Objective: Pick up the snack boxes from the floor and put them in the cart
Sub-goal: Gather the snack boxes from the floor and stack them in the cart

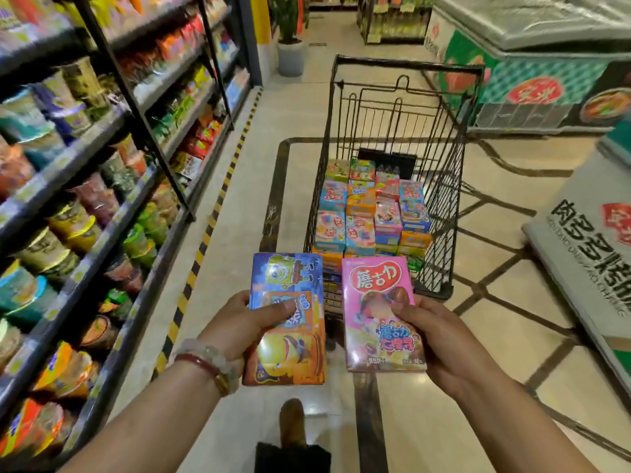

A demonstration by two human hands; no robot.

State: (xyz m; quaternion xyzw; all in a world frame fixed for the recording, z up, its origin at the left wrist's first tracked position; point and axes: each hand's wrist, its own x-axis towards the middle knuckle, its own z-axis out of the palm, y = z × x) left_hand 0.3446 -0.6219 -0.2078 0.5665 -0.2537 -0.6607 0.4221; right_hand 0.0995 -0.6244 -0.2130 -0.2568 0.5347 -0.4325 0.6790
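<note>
A: From the head view, what is each hand doing?

B: The left hand [254,324] holds the blue and orange snack boxes [286,319], thumb curled over the front, fingers behind. It looks like two or more boxes fanned together; I cannot tell the exact count. The right hand [432,339] pinches the pink snack box [382,312] along its right edge, thumb on the face.

A: So both grips are closed on boxes?

B: Yes, each grip is wrapped round its own load. Both are held upright and facing the person, near the body, just short of the cart [392,138].

A: Why hold them that way?

B: I judge they are carried flat so they can be laid down like the stacked boxes [372,213] already in the cart, which sit in neat rows filling the basket's floor.

A: And the next move?

B: Probably reaching forward over the near rim and setting them on top of the stack. The fanned pair in the left hand could slip apart.

A: The surroundings?

B: A shop aisle with a pale tiled floor [239,206] and dark inlaid lines. Shelves [102,165] of cup noodles and packets run along the left, a striped yellow-black strip at their foot. Chest freezers [546,63] stand on the right, and a potted plant [290,39] far down the aisle. No boxes show on the floor here.
</note>
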